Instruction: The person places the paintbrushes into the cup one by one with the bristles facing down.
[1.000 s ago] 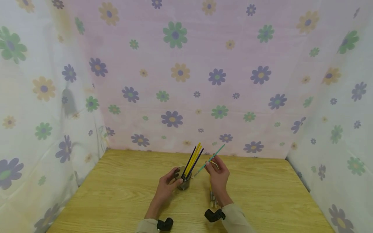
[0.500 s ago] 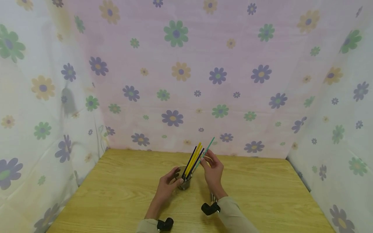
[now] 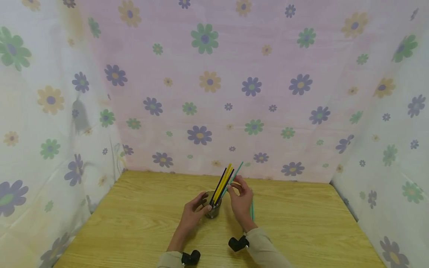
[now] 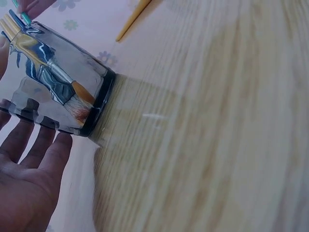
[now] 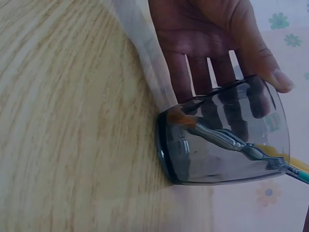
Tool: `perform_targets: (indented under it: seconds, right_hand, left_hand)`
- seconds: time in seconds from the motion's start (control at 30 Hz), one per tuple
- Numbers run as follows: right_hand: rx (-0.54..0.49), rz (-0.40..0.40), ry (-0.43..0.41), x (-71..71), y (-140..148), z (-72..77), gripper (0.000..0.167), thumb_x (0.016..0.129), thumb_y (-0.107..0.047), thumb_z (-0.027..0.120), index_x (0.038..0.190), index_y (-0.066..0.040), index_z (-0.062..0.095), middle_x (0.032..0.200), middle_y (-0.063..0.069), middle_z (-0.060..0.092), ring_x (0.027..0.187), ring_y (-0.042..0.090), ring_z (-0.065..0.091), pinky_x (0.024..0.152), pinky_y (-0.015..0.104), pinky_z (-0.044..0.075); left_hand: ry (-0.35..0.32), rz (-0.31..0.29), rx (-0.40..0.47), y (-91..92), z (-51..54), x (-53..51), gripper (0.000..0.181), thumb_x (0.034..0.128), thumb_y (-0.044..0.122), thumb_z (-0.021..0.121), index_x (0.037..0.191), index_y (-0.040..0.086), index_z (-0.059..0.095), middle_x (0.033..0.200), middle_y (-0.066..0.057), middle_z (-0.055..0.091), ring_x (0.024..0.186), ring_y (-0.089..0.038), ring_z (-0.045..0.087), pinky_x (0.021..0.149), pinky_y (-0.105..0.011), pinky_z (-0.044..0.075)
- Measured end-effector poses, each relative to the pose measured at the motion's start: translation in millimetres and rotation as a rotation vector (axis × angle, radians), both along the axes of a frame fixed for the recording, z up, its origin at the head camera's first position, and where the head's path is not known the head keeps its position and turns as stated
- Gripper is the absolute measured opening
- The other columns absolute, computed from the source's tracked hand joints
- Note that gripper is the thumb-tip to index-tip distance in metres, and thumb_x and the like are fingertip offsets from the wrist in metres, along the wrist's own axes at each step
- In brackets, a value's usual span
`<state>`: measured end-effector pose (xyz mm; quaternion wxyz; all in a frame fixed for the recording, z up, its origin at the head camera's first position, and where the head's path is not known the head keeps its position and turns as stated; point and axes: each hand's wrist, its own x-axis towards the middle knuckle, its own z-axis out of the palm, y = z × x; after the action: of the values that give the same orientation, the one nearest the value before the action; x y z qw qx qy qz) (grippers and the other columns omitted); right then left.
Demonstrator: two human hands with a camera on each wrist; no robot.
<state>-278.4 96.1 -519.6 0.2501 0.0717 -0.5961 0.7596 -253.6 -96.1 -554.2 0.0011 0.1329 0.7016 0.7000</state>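
A smoky clear glass (image 3: 212, 212) stands on the table, holding several brushes with yellow (image 3: 223, 183) and dark blue handles, bristles down. My left hand (image 3: 191, 217) grips the glass from the left, its fingers (image 4: 41, 145) around the wall in the left wrist view. At the glass's right, my right hand (image 3: 242, 203) pinches a teal-handled brush (image 3: 238, 169) by its handle. That brush leans alongside the others, its lower end at the glass. In the right wrist view the glass (image 5: 217, 159) shows bristles near its base.
Another teal handle (image 3: 253, 210) lies on the wooden table (image 3: 140, 219), just right of my right wrist. A yellow handle (image 4: 133, 20) shows beyond the glass in the left wrist view. Flowered cloth (image 3: 228, 123) hangs behind the table and at both sides.
My right hand has moved left with the teal brush, from beside the glass to the other handles. Another teal handle now shows past the right wrist. The left hand keeps its grip.
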Motion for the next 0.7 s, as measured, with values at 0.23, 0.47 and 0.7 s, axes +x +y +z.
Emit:
perform_targets:
  seconds: [0.23, 0.47, 0.7]
  right_hand:
    - [0.018, -0.008, -0.014, 1.4, -5.3, -6.6, 0.042, 0.091, 0.012, 0.067, 0.132, 0.007, 0.061, 0.123, 0.031, 0.059, 0.099, 0.021, 0.067, 0.079, 0.021, 0.061]
    - [0.043, -0.003, -0.005, 5.0, -8.0, -10.4, 0.047, 0.092, 0.009, 0.069, 0.137, 0.005, 0.059, 0.123, 0.030, 0.060, 0.101, 0.032, 0.067, 0.081, 0.020, 0.060]
    - [0.045, 0.024, -0.041, 10.2, -8.8, -14.2, 0.047, 0.093, 0.004, 0.070, 0.140, 0.002, 0.059, 0.125, 0.028, 0.060, 0.101, 0.024, 0.068, 0.080, 0.021, 0.061]
  left_hand:
    - [0.011, 0.011, -0.011, 0.6, -0.3, 0.3, 0.065, 0.0960, 0.010, 0.071, 0.152, -0.004, 0.042, 0.151, -0.023, 0.049, 0.139, -0.044, 0.046, 0.114, -0.055, 0.041]
    - [0.010, 0.008, -0.027, -0.1, -0.3, 0.8, 0.065, 0.0969, 0.014, 0.071, 0.153, -0.002, 0.042, 0.152, -0.021, 0.049, 0.139, -0.042, 0.047, 0.113, -0.052, 0.044]
    - [-0.002, 0.004, -0.026, -0.5, -1.2, -1.9, 0.065, 0.0969, 0.013, 0.071, 0.153, -0.002, 0.041, 0.152, -0.021, 0.049, 0.140, -0.041, 0.047, 0.113, -0.050, 0.044]
